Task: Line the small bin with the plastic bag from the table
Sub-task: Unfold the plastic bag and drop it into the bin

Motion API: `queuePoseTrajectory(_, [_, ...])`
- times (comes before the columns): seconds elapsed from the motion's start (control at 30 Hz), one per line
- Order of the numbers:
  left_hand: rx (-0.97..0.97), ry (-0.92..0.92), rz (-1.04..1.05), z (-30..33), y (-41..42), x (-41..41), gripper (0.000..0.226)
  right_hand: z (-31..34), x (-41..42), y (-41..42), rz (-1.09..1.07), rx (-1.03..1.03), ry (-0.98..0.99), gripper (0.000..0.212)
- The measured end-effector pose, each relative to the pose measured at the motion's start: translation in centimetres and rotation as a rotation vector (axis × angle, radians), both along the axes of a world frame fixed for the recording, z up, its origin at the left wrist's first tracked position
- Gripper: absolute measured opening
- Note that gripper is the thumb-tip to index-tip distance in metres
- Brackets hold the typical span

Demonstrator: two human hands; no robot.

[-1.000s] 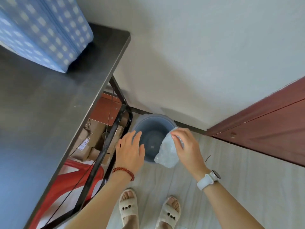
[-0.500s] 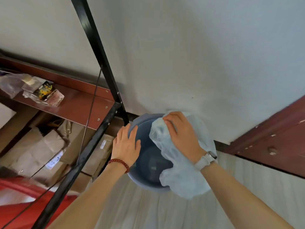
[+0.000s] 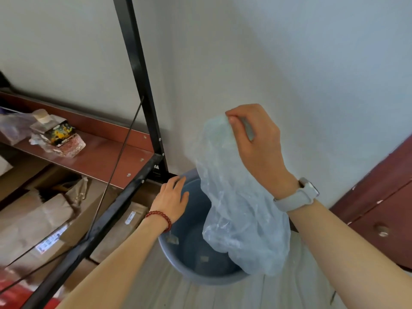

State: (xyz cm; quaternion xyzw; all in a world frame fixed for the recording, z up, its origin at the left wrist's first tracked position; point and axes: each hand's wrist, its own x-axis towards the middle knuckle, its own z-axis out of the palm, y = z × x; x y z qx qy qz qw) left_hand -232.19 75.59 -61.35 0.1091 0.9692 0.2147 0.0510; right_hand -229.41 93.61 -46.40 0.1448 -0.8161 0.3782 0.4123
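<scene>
Since the earlier frame, the right hand (image 3: 256, 150) has lifted away from the bin's mouth and now holds the plastic bag (image 3: 240, 210) up in front of the pale wall (image 3: 289, 63), so the bag hangs down instead of lying bunched across the rim. Its thumb and fingers are pinched closed on the bag's top edge. A white watch (image 3: 299, 195) sits on that wrist.

Thin, crinkled and pale blue, the bag is see-through. It drapes from the pinch downward, and its lower part falls over the right side of the bin's opening and over the near right part of the rim. It is not spread open inside the bin.

Round and grey-blue, the bin (image 3: 178, 250) stands on the light floor (image 3: 156, 293), close against the wall and just beside the black metal leg of the table frame (image 3: 138, 70). Its inside is visible on the left half.

On the far left part of the bin's rim rests the left hand (image 3: 171, 199), fingers spread and laid flat, not gripping anything. A red bead bracelet (image 3: 159, 217) circles that wrist.

To the left, a reddish-brown shelf (image 3: 100, 157) under the table holds a clear wrapped packet (image 3: 56, 137). Cardboard boxes (image 3: 33, 219) lie on the floor beneath it. At the right edge is a dark red door (image 3: 383, 208).
</scene>
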Motion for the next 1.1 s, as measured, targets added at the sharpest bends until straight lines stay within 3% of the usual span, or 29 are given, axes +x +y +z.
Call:
queuePoseTrajectory(0.33, [0.015, 0.04, 0.016, -1.3, 0.3, -0.3, 0.05, 3.9, 2.5, 0.3, -0.045, -0.123, 0.221, 0.015])
queuePoseTrajectory(0.6, [0.08, 0.022, 0.008, -1.3, 0.0, -0.2, 0.047, 1.3, 3.8, 0.0, -0.033, -0.065, 0.101, 0.013])
queuePoseTrajectory(0.67, [0.147, 0.022, 0.013, -1.5, -0.2, -0.3, 0.044, -1.7, 4.0, -0.4, -0.007, -0.008, -0.048, 0.013])
queuePoseTrajectory(0.77, [0.392, -0.003, 0.113, -1.3, -0.5, -0.6, 0.038, -8.9, 3.3, -0.8, 0.075, 0.319, -0.647, 0.02])
queuePoseTrajectory(0.83, [0.485, -0.03, 0.182, -0.9, -0.7, -0.5, 0.038, -11.7, 2.9, -1.4, 0.109, 0.462, -0.827, 0.024])
queuePoseTrajectory(1.0, [0.702, -0.044, 0.201, 1.1, -0.8, 0.3, 0.026, -3.8, 0.0, -3.0, 0.054, 0.171, -0.493, 0.019])
queuePoseTrajectory(1.1, [0.844, 0.035, 0.227, 3.6, -1.1, -0.3, 0.034, 0.4, -0.1, -3.3, 0.074, 0.048, -0.252, 0.017])
